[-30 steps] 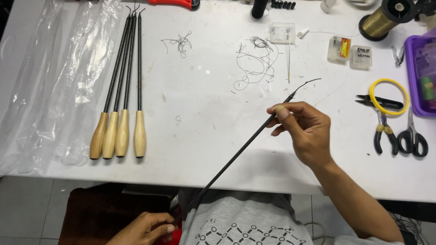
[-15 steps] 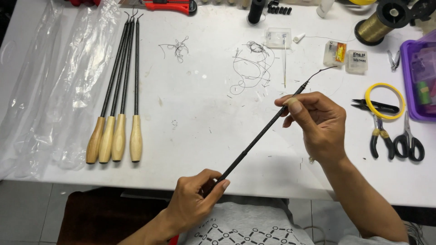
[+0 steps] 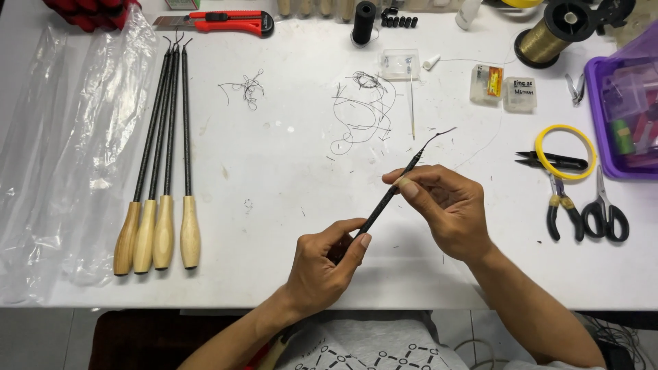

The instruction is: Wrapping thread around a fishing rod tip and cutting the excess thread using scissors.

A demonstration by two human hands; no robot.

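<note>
I hold a long thin black rod [image 3: 385, 203] with a bent wire tip slanting up to the right over the white table [image 3: 274, 171]. My left hand [image 3: 324, 264] grips its lower shaft near the table's front edge. My right hand [image 3: 444, 207] pinches the rod higher up, just below the tip. Its lower end runs down out of sight toward my lap.
Several black rods with wooden handles [image 3: 157, 229] lie at the left beside clear plastic sheeting [image 3: 62, 137]. Tangled black thread [image 3: 360, 109] lies mid-table. Pliers [image 3: 561, 205], scissors [image 3: 606, 212], a yellow ring [image 3: 565, 151], a gold wire spool [image 3: 548, 38], a purple tray [image 3: 627, 103] and a red knife [image 3: 219, 22] surround.
My left hand has come up from my lap along the rod to the table edge. The right hand has drawn back toward me with the rod tip.
</note>
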